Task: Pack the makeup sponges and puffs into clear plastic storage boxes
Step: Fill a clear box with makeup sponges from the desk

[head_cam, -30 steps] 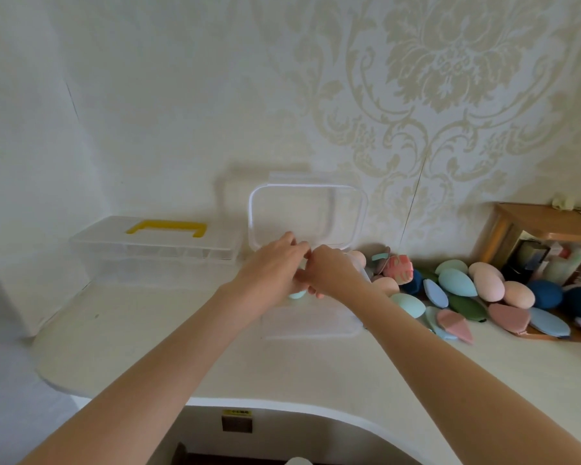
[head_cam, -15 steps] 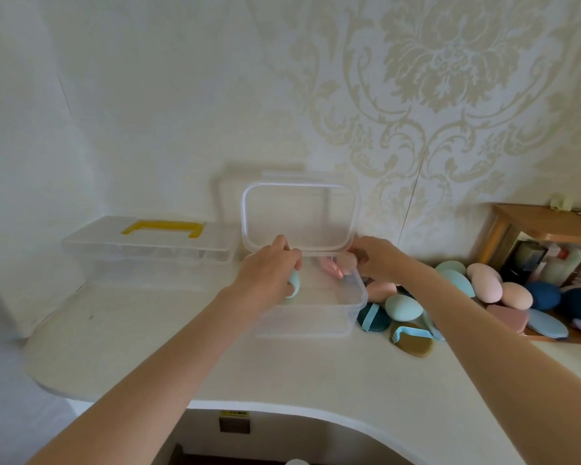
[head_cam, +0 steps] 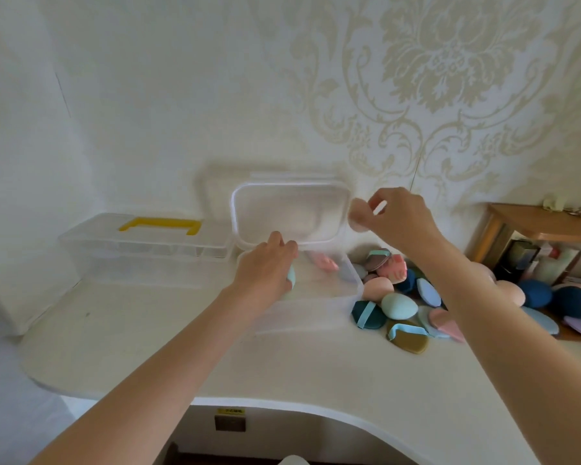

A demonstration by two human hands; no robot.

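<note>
Your left hand (head_cam: 265,273) curled round a mint sponge (head_cam: 292,276) inside the open clear box (head_cam: 349,298), your right hand (head_cam: 399,218) raised, pinching a pale pink puff (head_cam: 358,214), loose sponges (head_cam: 416,297) heaped beside the box

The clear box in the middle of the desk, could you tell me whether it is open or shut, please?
Open. The clear box has its lid standing up against the wall, and a pink puff lies inside.

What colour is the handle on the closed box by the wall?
Yellow. The handle lies flat on the lid of the closed box, clearest in the head view.
</note>
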